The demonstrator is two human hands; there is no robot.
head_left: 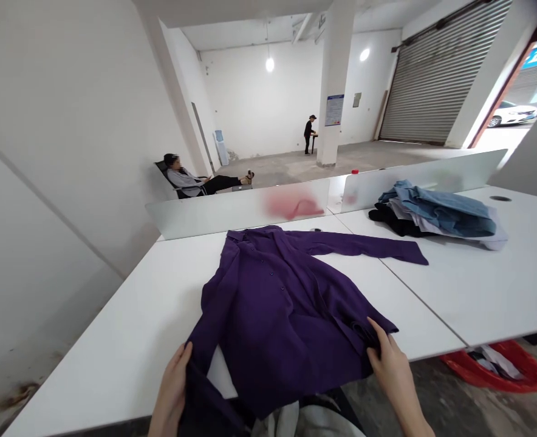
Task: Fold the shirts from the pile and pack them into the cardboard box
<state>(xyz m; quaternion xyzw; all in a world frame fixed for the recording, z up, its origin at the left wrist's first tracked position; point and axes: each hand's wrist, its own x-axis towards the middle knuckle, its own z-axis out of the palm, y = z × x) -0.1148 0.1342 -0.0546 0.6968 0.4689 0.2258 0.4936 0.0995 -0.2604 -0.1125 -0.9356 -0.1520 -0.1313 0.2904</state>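
A long-sleeved purple button-front shirt (273, 315) lies spread on a white table (113, 358), its collar at the far side and one sleeve stretched out to the right. My left hand (172, 388) grips the dark fabric of the shirt's near left side, close to the table's front edge. My right hand (387, 364) pinches the shirt's right edge between thumb and fingers. Part of the shirt hangs over the near edge, out of full view.
A pile of blue denim, pale and black clothes (437, 212) sits on the table at the right. Frosted divider panels (236, 209) run along the far edge. A red basket (491, 367) of clothes stands on the floor at the right. A seated person (191, 179) and a standing person (309, 133) are further back.
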